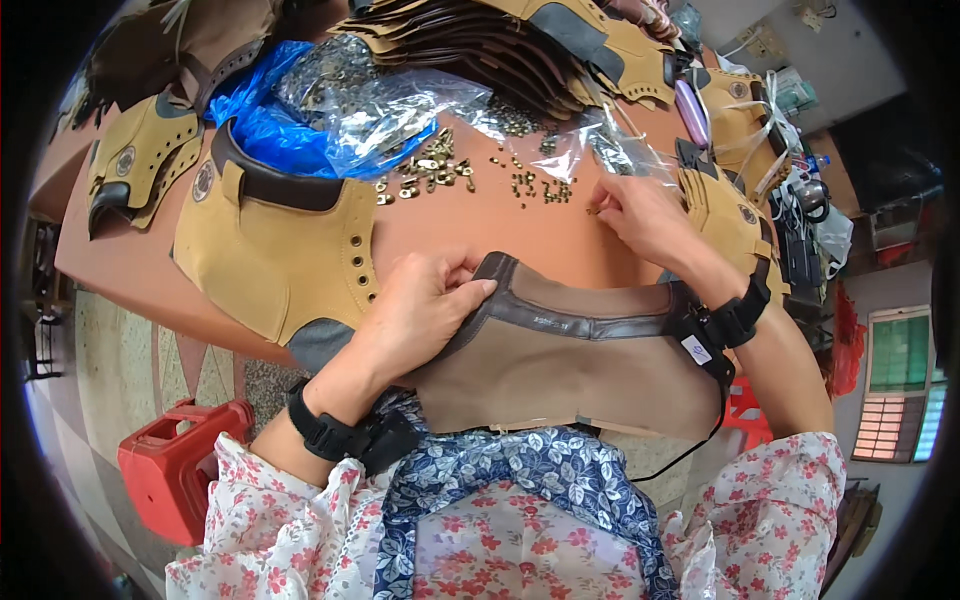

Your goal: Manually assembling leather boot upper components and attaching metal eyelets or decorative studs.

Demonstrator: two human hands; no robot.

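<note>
The orange-brown surface (470, 235) carries tan suede boot uppers (270, 250), stacked uppers at the far edge and clear bags of brass hardware (400, 105). A brown boot upper (575, 365) lies at the near edge against the person's lap; the left hand (420, 310) is clamped on its dark collar. The right hand (640, 215), fingertips pinched together, touches a small brass eyelet (592, 210) among loose eyelets (530, 185).
</note>
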